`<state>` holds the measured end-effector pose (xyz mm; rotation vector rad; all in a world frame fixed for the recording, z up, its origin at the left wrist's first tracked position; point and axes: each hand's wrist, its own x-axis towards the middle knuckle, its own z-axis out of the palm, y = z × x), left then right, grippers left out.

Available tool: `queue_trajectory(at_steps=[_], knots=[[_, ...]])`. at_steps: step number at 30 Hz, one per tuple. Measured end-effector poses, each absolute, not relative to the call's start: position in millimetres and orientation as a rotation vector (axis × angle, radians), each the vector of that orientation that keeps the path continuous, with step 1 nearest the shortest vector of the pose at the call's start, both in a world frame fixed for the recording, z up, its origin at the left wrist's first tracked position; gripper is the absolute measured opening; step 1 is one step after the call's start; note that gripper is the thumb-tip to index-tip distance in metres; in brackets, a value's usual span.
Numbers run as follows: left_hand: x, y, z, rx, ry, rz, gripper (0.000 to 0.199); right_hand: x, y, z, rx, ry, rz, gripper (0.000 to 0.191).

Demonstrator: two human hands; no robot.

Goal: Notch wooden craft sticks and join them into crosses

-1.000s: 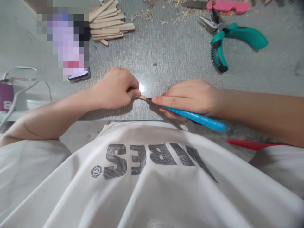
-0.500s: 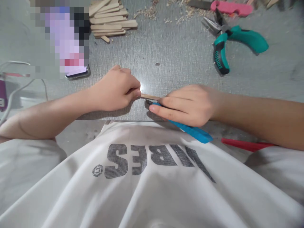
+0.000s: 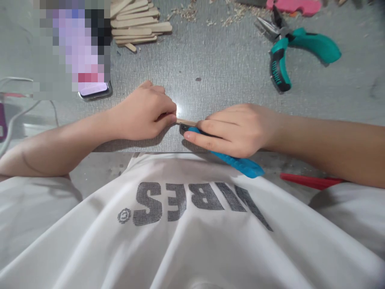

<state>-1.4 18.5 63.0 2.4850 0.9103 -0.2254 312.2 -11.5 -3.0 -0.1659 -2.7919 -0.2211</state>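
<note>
Near the table's front edge, my left hand (image 3: 147, 112) is closed on one end of a wooden craft stick (image 3: 187, 122). My right hand (image 3: 237, 130) grips a blue-handled utility knife (image 3: 237, 162), its handle slanting down toward my shirt. The dark front of the knife lies against or just beside the stick, between the two hands. Fingers of my right hand also rest at the stick's right end, which they hide. I cannot make out the blade's cutting edge.
A pile of craft sticks (image 3: 135, 24) lies at the back, beside a phone (image 3: 95, 90). Wood shavings (image 3: 234, 16) are scattered along the far side. Teal-handled pliers (image 3: 281, 52) lie open at right, near a pink tool (image 3: 294, 6). A white cable (image 3: 18, 114) runs at left.
My right hand and the knife have shifted slightly left, bringing the knife's front closer to my left fingers and the stick. My left hand stays nearly in place.
</note>
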Motion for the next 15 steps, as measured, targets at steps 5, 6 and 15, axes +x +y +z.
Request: queue_trajectory(at_steps=[5, 6, 15], knots=[[-2.9, 18.8, 58.8, 2.504, 0.917, -0.189, 0.039, 309.0, -12.8, -20.5, -0.239, -2.744, -0.205, 0.039], [-3.1, 19.0, 57.9, 2.511, 0.912, -0.189, 0.039, 308.9, -12.7, -19.9, -0.234, -2.762, -0.216, 0.039], [-2.6, 19.8, 62.3, 2.49, 0.906, -0.217, 0.039, 309.0, -9.3, 9.3, -0.123, -2.766, -0.193, 0.032]])
